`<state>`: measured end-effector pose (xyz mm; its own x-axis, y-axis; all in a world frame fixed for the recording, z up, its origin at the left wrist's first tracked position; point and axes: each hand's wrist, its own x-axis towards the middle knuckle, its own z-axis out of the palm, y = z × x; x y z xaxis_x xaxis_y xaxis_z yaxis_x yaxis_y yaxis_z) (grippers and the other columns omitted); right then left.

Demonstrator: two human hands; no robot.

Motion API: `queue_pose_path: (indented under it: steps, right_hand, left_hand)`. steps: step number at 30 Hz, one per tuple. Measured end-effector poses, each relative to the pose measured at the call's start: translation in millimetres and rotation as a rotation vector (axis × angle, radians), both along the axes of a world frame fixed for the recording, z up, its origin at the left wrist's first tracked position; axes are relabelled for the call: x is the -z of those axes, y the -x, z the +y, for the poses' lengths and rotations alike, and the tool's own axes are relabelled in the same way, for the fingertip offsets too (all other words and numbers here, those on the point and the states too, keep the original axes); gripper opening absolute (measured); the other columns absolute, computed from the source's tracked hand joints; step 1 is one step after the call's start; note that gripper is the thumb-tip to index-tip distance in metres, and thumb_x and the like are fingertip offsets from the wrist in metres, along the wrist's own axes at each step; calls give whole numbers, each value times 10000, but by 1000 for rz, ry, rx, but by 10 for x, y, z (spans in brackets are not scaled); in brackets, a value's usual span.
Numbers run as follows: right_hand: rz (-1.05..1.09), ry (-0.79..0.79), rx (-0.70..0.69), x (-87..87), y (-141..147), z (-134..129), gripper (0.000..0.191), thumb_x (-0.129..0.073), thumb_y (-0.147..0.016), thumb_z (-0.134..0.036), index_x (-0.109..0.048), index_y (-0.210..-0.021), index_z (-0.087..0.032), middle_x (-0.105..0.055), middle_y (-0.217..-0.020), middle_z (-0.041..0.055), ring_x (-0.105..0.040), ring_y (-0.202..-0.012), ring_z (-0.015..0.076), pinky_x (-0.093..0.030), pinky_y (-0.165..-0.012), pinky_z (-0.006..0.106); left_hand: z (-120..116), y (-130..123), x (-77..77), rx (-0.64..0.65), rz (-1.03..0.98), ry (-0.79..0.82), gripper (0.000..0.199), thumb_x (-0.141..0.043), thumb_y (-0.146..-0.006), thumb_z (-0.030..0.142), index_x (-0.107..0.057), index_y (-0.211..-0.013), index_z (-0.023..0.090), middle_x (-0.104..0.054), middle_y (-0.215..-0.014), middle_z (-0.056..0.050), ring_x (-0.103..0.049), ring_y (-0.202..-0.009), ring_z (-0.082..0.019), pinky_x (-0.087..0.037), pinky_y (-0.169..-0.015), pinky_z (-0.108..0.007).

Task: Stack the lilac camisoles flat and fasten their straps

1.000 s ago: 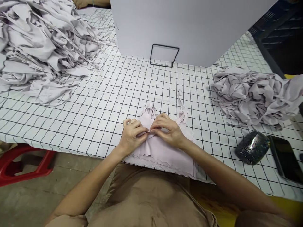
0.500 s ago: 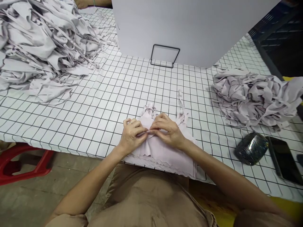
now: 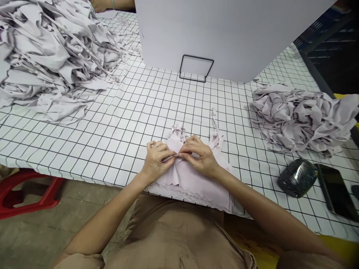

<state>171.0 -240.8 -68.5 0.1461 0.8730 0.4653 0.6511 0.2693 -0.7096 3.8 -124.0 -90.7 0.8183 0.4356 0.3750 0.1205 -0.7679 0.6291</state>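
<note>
Pale pink garment pieces (image 3: 193, 181) with thin straps lie stacked at the table's front edge, between my forearms. Thumb and fingers of my left hand (image 3: 158, 158) pinch the top piece near its upper middle. Right beside it, my right hand (image 3: 199, 155) pinches the same cloth, and the fingertips of both hands nearly meet. A tiny light bit shows between the fingertips, too small to name. Gathered straps (image 3: 178, 131) bunch above my left hand, and another strap (image 3: 215, 127) stretches up the table beyond my right hand.
A large heap of pale cloth pieces (image 3: 53, 48) covers the table's left; a smaller pile (image 3: 303, 114) lies right. A white board (image 3: 232, 33) with a black wire stand (image 3: 196, 68) rises behind. A dark glossy object (image 3: 297, 177), phone (image 3: 336, 190), red stool (image 3: 30, 194) and another person's hand (image 3: 101, 5) are visible.
Both hands keep their pinch on the garment in nearly the same place. The whole view has shifted very slightly.
</note>
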Motion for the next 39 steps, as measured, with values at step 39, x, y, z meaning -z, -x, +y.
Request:
queue_pose_path:
  steps: [39]
  right_hand:
    - [50, 47, 17, 27, 20, 18, 109, -672, -940, -211, -714, -841, -229, -699, -750, 33, -562, -829, 217, -506, -780, 411]
  left_hand:
    - [0, -4, -13, -17, 18, 2, 136, -639, -903, 223, -756, -832, 229, -647, -712, 17, -572, -751, -170, -335, -946, -427]
